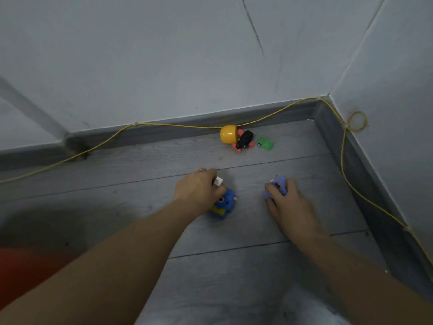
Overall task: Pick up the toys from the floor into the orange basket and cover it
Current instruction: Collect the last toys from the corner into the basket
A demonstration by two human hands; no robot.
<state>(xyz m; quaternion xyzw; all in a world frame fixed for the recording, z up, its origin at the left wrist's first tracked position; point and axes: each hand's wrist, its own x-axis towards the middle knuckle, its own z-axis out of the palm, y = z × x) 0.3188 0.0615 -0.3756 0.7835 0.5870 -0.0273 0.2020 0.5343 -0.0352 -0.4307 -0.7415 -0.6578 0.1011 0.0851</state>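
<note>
Left hand (199,188) pinches white piece beside blue toy (223,204); right hand (289,205) grips purple toy (276,186). Pickup step; next, carry to orange basket (21,268).

A home room corner: grey plank floor (234,277), skirting board (164,134), plain walls (164,55), scattered small toys (236,138).

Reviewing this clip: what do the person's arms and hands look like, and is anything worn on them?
Both forearms are bare, with no sleeves, gloves or watch in view. The left hand wears what looks like a ring on one finger; motion blur hides its details. The right hand shows no jewellery. No cables or markings appear on either arm.
</note>
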